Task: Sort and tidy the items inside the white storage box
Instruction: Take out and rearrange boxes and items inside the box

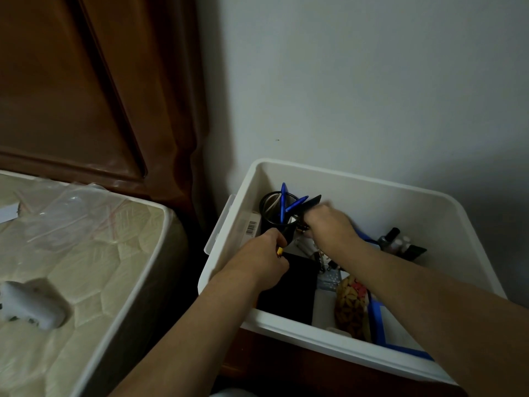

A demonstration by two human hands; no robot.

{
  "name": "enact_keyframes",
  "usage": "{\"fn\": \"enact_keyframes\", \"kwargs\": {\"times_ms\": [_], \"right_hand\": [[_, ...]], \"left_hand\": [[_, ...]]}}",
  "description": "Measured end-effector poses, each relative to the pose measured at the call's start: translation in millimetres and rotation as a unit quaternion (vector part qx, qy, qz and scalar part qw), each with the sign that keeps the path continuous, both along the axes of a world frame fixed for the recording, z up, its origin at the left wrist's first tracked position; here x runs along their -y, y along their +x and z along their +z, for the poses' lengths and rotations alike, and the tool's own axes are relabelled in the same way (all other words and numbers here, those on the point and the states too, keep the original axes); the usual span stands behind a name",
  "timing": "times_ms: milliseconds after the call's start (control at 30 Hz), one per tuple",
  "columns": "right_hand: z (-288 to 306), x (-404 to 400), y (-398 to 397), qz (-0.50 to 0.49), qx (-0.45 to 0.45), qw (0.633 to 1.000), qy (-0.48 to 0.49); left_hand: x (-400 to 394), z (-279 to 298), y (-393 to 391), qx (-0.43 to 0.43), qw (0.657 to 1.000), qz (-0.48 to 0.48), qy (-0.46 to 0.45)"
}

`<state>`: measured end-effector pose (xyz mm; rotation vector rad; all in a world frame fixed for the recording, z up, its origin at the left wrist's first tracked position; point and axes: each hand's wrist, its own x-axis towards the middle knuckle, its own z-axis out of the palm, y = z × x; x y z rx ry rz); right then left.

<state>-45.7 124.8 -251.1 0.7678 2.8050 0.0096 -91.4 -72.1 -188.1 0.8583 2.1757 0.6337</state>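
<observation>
1. Head view: the left hand (267, 255) pinched a small yellow item beside the black mesh pen cup (279, 212).
2. Right hand (329, 224) gripped a dark flat object at the cup.
3. White storage box (400, 190) sat by the wall — bottles (396, 242) and snack bag (350, 306) still loose, so sorting looked unfinished.

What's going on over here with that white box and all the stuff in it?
A person is sorting through a white storage box beside a bed. Their left hand grips something small and yellow next to a black mesh pen cup that holds blue pens. Their right hand holds a flat dark item at the cup's rim. Small bottles, a black pouch and a bag of snacks lie loose in the box.
</observation>
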Motion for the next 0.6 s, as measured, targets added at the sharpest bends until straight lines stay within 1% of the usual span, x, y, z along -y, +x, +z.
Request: {"fn": "enact_keyframes", "kwargs": {"times_ms": [100,200,333,433,600], "right_hand": [[-1.6,1.4,-0.5,0.008,-0.004,1.000,0.013],[-3.7,1.7,-2.3,-0.007,-0.020,1.000,0.014],[-4.0,2.9,-5.5,-0.022,-0.028,0.999,-0.004],[-2.0,4.9,-6.7,-0.041,-0.015,0.999,-0.031],[2.7,2.1,8.7,-0.022,-0.074,0.997,0.013]], "left_hand": [[-0.1,-0.1,-0.2,-0.001,1.000,0.001,0.000],[-0.3,0.4,-0.3,0.000,1.000,0.000,0.000],[-0.7,1.2,-0.4,0.007,1.000,-0.002,-0.005],[-0.9,0.6,-0.5,0.005,1.000,-0.002,-0.008],[-0.6,-0.3,-0.4,0.004,1.000,0.000,-0.007]]}}
